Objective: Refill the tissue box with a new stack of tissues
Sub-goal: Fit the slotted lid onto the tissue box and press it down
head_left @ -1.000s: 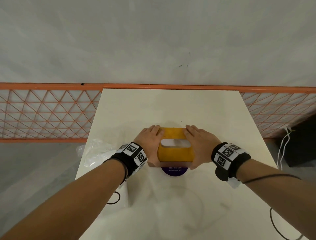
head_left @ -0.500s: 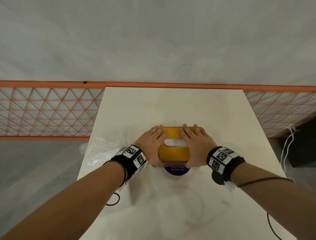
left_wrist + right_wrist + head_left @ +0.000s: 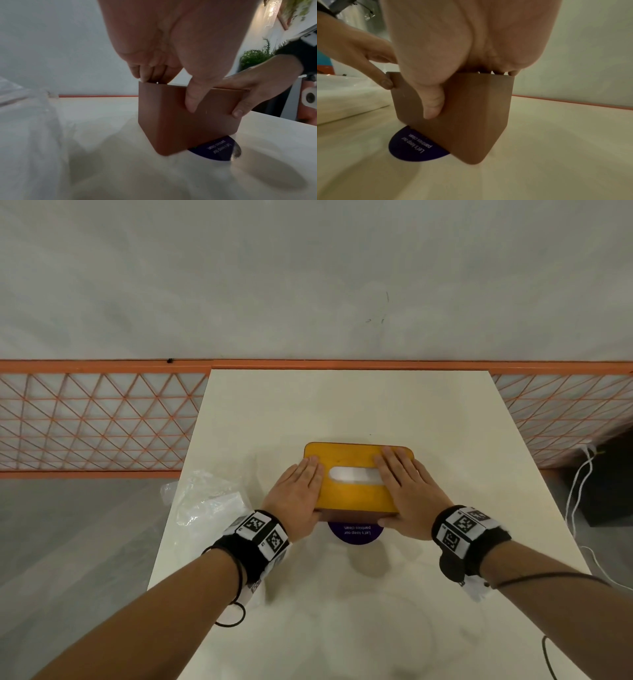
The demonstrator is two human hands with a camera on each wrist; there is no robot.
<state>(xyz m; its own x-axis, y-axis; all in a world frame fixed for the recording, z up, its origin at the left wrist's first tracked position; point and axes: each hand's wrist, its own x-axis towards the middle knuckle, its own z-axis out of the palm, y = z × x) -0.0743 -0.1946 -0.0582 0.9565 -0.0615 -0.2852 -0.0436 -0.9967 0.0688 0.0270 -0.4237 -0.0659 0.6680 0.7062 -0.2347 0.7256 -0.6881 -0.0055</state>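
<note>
The tissue box (image 3: 346, 455) stands mid-table: brown walls (image 3: 171, 121) (image 3: 471, 115) under a yellow lid. White tissue (image 3: 354, 475) shows in the lid's oval slot. My left hand (image 3: 296, 494) lies flat on the lid's left end, its thumb (image 3: 193, 97) down the near wall. My right hand (image 3: 407, 494) lies flat on the right end and covers that end of the slot, its thumb (image 3: 433, 102) likewise on the near wall. Both hands press on the lid with straight fingers. The box's inside is hidden.
A round purple sticker (image 3: 356, 534) lies on the cream table (image 3: 342, 405), partly under the box's near edge. A crumpled clear plastic wrapper (image 3: 205, 498) sits at the left table edge. An orange mesh fence (image 3: 102, 422) runs behind the table. White cables (image 3: 579, 474) hang to the right.
Both hands moved from the box's ends onto its lid. Since half a second ago the left hand has slid back toward the lid's left edge, uncovering more of the lid.
</note>
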